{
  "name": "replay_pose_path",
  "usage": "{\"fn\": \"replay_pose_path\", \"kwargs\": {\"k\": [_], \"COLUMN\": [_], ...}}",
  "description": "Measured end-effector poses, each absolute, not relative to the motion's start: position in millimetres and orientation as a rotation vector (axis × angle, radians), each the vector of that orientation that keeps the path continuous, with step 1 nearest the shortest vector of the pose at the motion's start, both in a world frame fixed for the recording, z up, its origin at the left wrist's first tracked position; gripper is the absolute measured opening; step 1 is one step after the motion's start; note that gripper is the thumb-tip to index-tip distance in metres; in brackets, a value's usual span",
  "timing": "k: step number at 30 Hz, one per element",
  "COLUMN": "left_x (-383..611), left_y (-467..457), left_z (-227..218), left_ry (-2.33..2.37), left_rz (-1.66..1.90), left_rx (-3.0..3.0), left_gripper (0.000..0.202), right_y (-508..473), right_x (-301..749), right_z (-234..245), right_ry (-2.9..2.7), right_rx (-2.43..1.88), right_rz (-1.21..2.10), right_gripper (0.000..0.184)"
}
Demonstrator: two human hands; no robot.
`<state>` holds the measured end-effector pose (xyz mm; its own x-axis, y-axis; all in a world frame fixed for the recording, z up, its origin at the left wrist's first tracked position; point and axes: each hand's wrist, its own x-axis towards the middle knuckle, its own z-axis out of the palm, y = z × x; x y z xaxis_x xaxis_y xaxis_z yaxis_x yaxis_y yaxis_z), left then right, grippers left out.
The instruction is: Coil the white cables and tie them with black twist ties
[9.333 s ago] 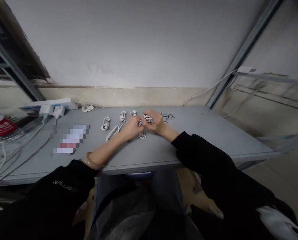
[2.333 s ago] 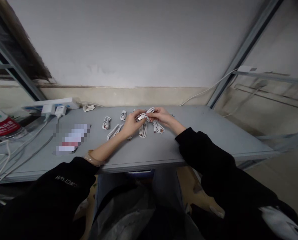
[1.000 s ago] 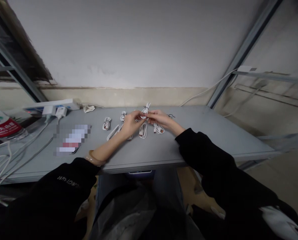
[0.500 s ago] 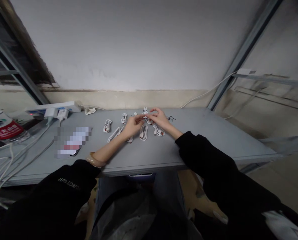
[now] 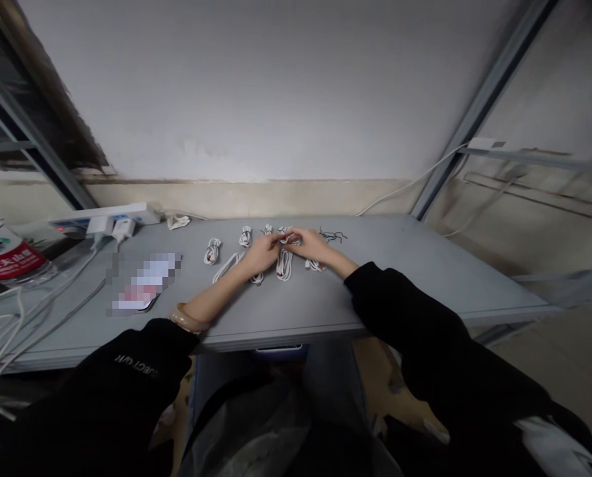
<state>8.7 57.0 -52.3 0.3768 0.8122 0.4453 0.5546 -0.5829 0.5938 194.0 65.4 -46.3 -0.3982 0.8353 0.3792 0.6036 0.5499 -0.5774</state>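
Note:
My left hand (image 5: pixel 264 255) and my right hand (image 5: pixel 310 244) meet over the grey desk (image 5: pixel 400 278), fingertips pinched close together. Between them is a coiled white cable (image 5: pixel 285 230), partly hidden by the fingers. Just in front of the fingers lies another coiled white cable (image 5: pixel 285 265). Beneath my right wrist a white cable with an orange-red part (image 5: pixel 316 265) shows. Left of my left hand are more bundles, among them a coiled white cable (image 5: pixel 212 252) and a smaller bundle (image 5: pixel 246 236). Thin black ties (image 5: pixel 333 235) lie loose beyond my right hand.
A phone (image 5: pixel 147 283) with a blurred screen lies on the left. Behind it stands a white power strip (image 5: pixel 142 212) with plugged-in chargers. A red-labelled bottle (image 5: pixel 12 255) and loose white cords (image 5: pixel 8 338) occupy the left end. A crumpled white scrap (image 5: pixel 178 222) is near the wall.
Both hands have lowered slightly towards me, and the cable between them is lower too. My right fingers, earlier raised and spread, have drawn in against the left fingertips.

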Motion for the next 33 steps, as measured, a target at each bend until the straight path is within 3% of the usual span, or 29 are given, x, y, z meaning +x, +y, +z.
{"fn": "replay_pose_path", "kwargs": {"k": [4,12,17,25,33], "left_x": [8.9,6.6,7.3,9.2,11.0], "left_y": [57.3,64.1,62.8,61.5,57.5], "left_z": [-53.7,-62.0,-57.5,-52.9,-49.4], "left_ry": [1.280,1.311,1.313,1.416,1.471], "left_rz": [0.966,1.004,0.975,0.912,0.755], "left_rx": [2.394,2.456,2.468,2.463,2.561], "left_gripper": [0.038,0.033,0.029,0.027,0.035], "right_y": [68.7,76.2,77.5,85.0,92.9], "right_x": [194.5,193.7,198.4,205.0,204.0], "right_z": [-48.4,-52.3,-47.0,-52.0,-59.9], "right_ry": [-2.181,-2.144,-2.004,-1.919,-1.896], "right_rx": [-1.165,-1.153,-1.399,-1.530,-1.632], "right_rz": [0.422,0.438,0.202,0.294,0.205], "right_gripper": [0.026,0.014,0.009,0.040,0.040]}}
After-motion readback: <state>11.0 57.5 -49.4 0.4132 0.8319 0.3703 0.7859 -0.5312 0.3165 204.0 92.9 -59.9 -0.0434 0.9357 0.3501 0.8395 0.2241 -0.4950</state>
